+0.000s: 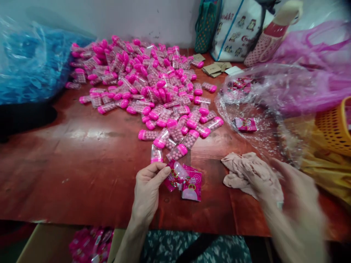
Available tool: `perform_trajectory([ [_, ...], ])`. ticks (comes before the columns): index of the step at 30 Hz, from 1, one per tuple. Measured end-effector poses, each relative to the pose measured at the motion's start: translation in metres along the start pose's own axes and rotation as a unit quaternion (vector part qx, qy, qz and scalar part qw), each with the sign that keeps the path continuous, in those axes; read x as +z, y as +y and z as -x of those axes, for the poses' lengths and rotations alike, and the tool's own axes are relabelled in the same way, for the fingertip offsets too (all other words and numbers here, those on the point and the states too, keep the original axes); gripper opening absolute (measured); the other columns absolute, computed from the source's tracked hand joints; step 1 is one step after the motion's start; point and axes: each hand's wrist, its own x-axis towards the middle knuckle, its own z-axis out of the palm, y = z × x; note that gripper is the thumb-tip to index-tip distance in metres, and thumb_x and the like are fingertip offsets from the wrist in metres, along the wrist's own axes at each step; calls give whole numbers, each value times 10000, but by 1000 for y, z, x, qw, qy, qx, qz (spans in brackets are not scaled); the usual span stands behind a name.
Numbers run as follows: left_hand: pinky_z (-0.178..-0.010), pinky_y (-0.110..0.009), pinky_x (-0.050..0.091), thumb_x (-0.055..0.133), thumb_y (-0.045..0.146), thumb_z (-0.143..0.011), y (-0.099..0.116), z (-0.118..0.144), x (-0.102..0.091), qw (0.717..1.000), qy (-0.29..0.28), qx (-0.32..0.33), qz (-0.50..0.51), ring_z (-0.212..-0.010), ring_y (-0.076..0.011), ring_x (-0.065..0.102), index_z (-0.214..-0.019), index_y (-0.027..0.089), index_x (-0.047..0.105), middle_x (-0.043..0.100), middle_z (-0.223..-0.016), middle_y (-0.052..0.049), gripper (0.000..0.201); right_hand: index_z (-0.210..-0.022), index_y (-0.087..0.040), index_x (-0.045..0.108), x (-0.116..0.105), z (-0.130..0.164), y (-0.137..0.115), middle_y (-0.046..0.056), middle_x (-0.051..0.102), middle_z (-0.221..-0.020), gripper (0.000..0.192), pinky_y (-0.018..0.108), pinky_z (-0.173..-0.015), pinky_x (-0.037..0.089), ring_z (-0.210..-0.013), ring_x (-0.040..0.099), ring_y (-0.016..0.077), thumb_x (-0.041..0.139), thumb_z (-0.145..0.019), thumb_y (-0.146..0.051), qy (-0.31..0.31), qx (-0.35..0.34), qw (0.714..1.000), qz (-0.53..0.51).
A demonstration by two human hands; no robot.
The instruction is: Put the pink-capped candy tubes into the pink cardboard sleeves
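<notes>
My left hand (149, 182) pinches a small pink printed packet (172, 177) between thumb and fingers, just above the front of the table. Another pink packet (192, 187) lies right beside it, overlapping its edge. My right hand (285, 182) is smeared by motion beside a crumpled pale pink cloth (244, 168); its fingers cannot be made out. Beyond my left hand spreads a big heap of small clear containers (164, 95) with bright pink caps, filled with pink beads. The nearest clear container (156, 152) stands almost at my left fingertips.
A clear plastic bag (263, 106) with pink packets lies at right, near a yellow basket (333, 126). A blue-filled bag (33, 65) sits at left. Brown card pieces (212, 69) and a white printed bag (237, 31) are at the back. Below the edge, a cardboard box (51, 243) holds pink packets.
</notes>
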Motion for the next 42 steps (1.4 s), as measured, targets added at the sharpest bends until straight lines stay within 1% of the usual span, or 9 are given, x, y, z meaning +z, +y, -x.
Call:
perform_trajectory([
  [4, -533, -162, 404, 778, 198, -607, -5, 0, 5, 1000, -2, -17, 10, -549, -71, 504, -649, 121, 664, 620, -577, 19, 144, -1096, -63, 594, 26, -1, 14, 204, 569, -1095, 416, 549, -884, 383, -1060, 473, 352, 381, -932, -381, 24, -31, 994, 100],
  [12, -561, -161, 409, 785, 218, -588, -11, 1, 15, 1000, -17, -20, 13, -560, -69, 512, -640, 133, 665, 623, -585, 26, 157, -910, -132, 646, 42, -10, 42, 123, 612, -852, 473, 432, -764, 418, -797, 493, 268, 426, -872, -550, 56, -9, 995, 77],
  [15, -558, -164, 398, 764, 224, -624, -14, 3, 15, 999, -35, -13, 2, -552, -68, 494, -618, 141, 652, 601, -574, 35, 139, -884, -125, 608, 35, -10, 30, 129, 580, -852, 536, 463, -776, 413, -848, 494, 301, 538, -758, -641, 79, 16, 994, 68],
  [18, -549, -169, 381, 749, 199, -651, -14, 5, 13, 998, -54, -8, -26, -546, -70, 471, -604, 143, 646, 576, -565, 41, 126, -1038, -132, 568, 23, 0, -9, 166, 528, -1103, 510, 494, -901, 356, -1055, 448, 331, 623, -748, -549, 99, 35, 994, 1],
  [22, -564, -191, 377, 693, 176, -716, -8, 8, 13, 978, -133, 33, -157, -588, -94, 483, -605, 148, 645, 571, -602, 28, 125, -1095, -197, 580, 14, 13, -70, 89, 576, -1060, 324, 401, -882, 400, -1033, 469, 258, 631, -816, -353, -92, -26, 973, -210],
  [25, -611, -210, 400, 640, 179, -764, -1, 10, 13, 951, -190, 79, -231, -625, -113, 518, -611, 161, 662, 591, -622, 15, 156, -845, -212, 655, 19, 16, -90, 23, 616, -795, 41, 300, -718, 445, -832, 521, 200, 620, -829, -198, -181, -10, 931, -316],
  [31, -663, -233, 466, 724, 138, -658, -10, 10, 13, 980, -180, -55, -72, -718, -149, 616, -831, 190, 707, 707, -795, -11, 181, -667, -188, 628, 40, 24, -90, -14, 546, -668, 158, 238, -572, 420, -631, 523, 138, 623, -820, -227, -169, 151, 879, -420],
  [34, -616, -209, 439, 702, 178, -696, -18, 8, 16, 987, -148, -30, -48, -617, -111, 560, -695, 169, 689, 656, -666, 12, 16, -677, -180, 619, 44, 28, -91, -11, 548, -678, 153, 237, -586, 427, -639, 532, 137, 622, -819, -237, -164, 167, 871, -432],
  [42, -598, -216, 376, 681, 123, -701, -6, 4, 17, 978, -159, 32, -129, -602, -119, 495, -551, 150, 649, 586, -593, 7, 156, -861, -207, 677, 37, 17, -89, 22, 637, -839, 136, 290, -736, 465, -823, 585, 197, 706, -743, -268, -222, 115, 872, -421],
])
